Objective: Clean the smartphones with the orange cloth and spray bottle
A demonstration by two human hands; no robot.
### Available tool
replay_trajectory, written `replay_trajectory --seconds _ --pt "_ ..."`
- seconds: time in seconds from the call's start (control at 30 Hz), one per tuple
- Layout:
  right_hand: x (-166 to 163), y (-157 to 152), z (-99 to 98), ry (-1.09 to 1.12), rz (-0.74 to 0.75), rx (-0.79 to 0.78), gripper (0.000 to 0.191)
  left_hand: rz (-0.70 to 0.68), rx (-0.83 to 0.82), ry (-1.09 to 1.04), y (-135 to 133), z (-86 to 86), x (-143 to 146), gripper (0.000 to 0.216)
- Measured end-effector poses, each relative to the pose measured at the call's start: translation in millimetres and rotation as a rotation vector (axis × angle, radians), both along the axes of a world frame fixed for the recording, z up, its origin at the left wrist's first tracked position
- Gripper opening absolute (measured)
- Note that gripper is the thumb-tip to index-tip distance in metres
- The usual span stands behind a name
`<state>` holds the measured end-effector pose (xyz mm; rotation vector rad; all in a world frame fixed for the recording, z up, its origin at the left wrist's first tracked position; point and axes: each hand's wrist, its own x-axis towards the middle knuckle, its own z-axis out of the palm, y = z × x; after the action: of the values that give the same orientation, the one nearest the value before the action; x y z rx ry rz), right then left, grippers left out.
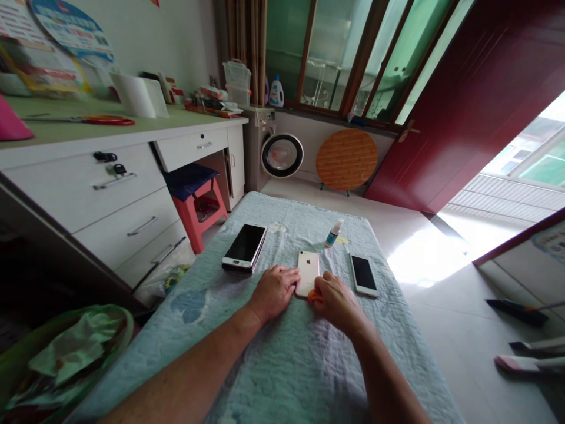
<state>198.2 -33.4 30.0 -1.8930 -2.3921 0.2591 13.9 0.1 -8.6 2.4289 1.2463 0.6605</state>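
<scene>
Mid phone (308, 268) lies back-up on the table's towel cover (282, 365), centre, just ahead of both hands. Long axis runs away from the person, camera end far, near end by the knuckles. Shell is smooth, pale pinkish metal w/ rounded corners & a small logo.

L hand (274, 290): palm down, fingers loosely curled, tips against the phone's left edge, not gripping anything. R hand (336, 300): fingers bunched tight on an orange cloth (314, 295) (only a scrap shows), pressed at the phone's near right corner.

Cover is pale blue, quilted, wrinkled, w/ faded prints.

Around: dark-screen phone (245, 246) to the left, face up, seems stacked on another item; white-front phone (364, 274) just right, face up, roughly parallel. Small spray bottle (333, 234) w/ blue label stands beyond, between mid & right phones. Nothing blocks either hand. Off-table: red stool (196, 203) under white drawers (128, 200), green bag (66, 353) lower left.
</scene>
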Motion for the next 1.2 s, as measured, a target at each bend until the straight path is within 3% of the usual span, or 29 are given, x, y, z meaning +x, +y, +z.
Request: replay_trajectory --seconds 0.6,0.9,1.2 --pt "-22 5 -12.5 0.043 0.065 0.080 0.009 0.014 -0.001 -0.024 -3 0.3 3 0.024" --pt "-27 7 -8.8 0.083 0.100 0.028 0.011 -0.007 0.028 -0.019 -3 0.1 2 0.034" --pt "-7 1 5.2 0.060 0.003 -0.031 0.006 -0.031 0.063 0.023 -1 0.5 1 0.028"
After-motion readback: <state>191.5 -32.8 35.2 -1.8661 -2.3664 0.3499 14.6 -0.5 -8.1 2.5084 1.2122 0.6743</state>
